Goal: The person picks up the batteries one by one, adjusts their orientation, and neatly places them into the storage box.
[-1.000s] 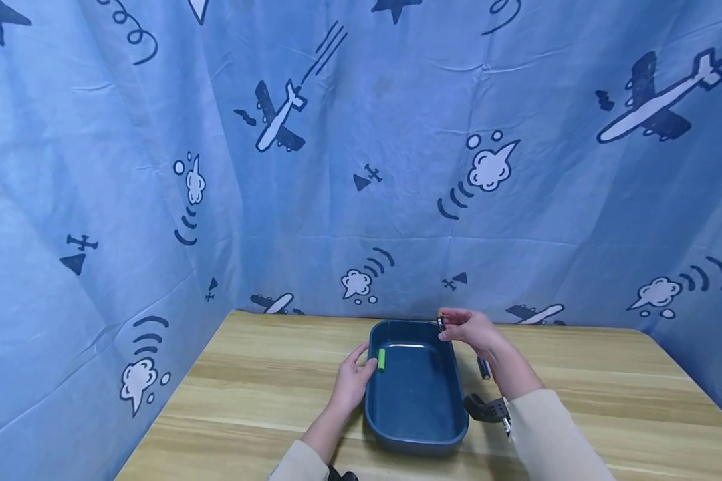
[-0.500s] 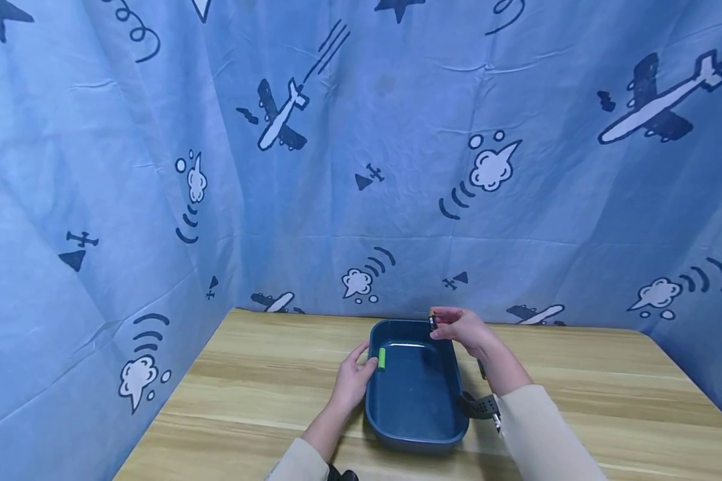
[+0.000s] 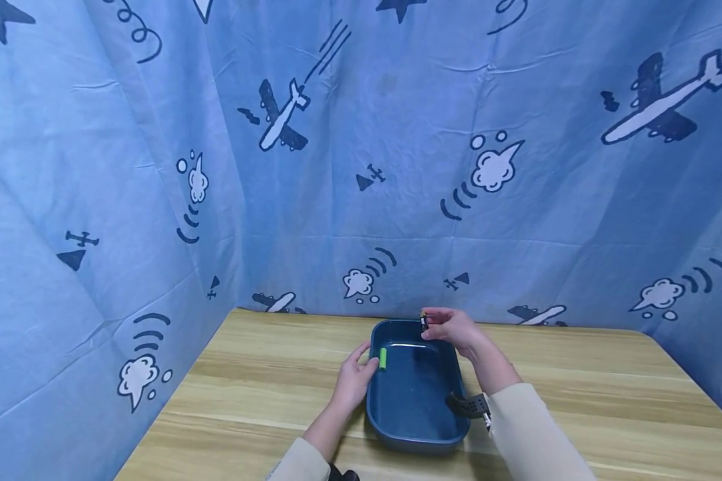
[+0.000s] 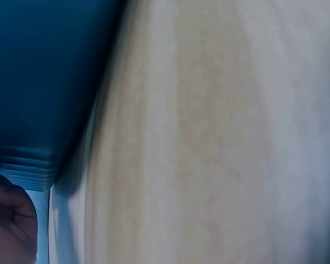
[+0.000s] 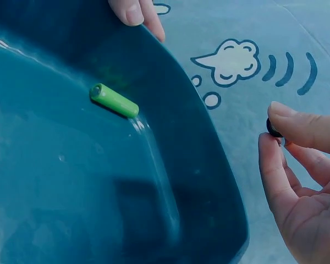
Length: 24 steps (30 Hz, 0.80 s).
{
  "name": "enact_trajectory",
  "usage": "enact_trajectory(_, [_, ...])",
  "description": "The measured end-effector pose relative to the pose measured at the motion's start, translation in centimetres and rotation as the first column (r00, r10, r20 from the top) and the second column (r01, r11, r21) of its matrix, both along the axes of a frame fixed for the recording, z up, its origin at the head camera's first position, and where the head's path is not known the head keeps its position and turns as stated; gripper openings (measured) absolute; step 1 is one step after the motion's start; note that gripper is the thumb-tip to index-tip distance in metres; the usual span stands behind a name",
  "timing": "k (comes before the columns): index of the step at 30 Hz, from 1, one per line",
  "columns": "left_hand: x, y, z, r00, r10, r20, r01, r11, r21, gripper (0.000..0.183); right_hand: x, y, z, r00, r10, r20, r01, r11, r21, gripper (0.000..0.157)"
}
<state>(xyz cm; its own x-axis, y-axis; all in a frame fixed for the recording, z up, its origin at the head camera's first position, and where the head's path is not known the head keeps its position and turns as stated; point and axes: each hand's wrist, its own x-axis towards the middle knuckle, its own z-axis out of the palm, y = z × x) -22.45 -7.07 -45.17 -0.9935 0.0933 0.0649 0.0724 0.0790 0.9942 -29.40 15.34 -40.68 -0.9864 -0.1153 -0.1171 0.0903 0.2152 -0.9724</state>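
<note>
A dark blue plastic bin stands on the table. Inside it, by the left wall, lies a green battery, also seen in the right wrist view as a bright green cylinder. My left hand grips the bin's left rim, its thumb over the edge. At the far right corner, my right hand pinches a black battery with a gold-coloured end, held upright at about rim height. The right wrist view shows only the dark end of this battery between thumb and fingers.
The light wood table reaches back to a blue patterned curtain that also runs along the left side. A black strap on the right wrist overhangs the bin's right wall.
My right hand has moved left with the black battery, from the bin's right edge to over its far end. The forearm now hides batteries seen earlier on the table. My left hand stays put.
</note>
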Motion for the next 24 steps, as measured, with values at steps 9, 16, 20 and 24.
enact_trajectory(9, [-0.3, 0.1, -0.2, 1.0, 0.002, 0.002, -0.002, 1.0, -0.002, 0.046, -0.2, -0.6, 0.0, 1.0, 0.003, 0.027, -0.003, 1.0, -0.006, 0.056])
enact_trajectory(16, [-0.1, 0.2, 0.0, 1.0, 0.002, 0.007, -0.002, 1.0, 0.013, 0.047, -0.3, -1.0, 0.0, 0.999, 0.017, 0.028, -0.017, 1.0, -0.003, 0.054])
enact_trajectory(20, [-0.5, 0.2, -0.4, 1.0, -0.001, 0.012, 0.001, 1.0, 0.022, 0.047, -0.5, -1.2, -0.1, 0.999, 0.021, 0.03, -0.021, 1.0, -0.008, 0.054])
enact_trajectory(24, [-1.4, 0.3, -1.7, 1.0, 0.002, 0.03, -0.003, 0.999, 0.036, 0.046, -0.6, -1.5, -0.2, 0.999, 0.027, 0.033, -0.027, 1.0, -0.01, 0.056])
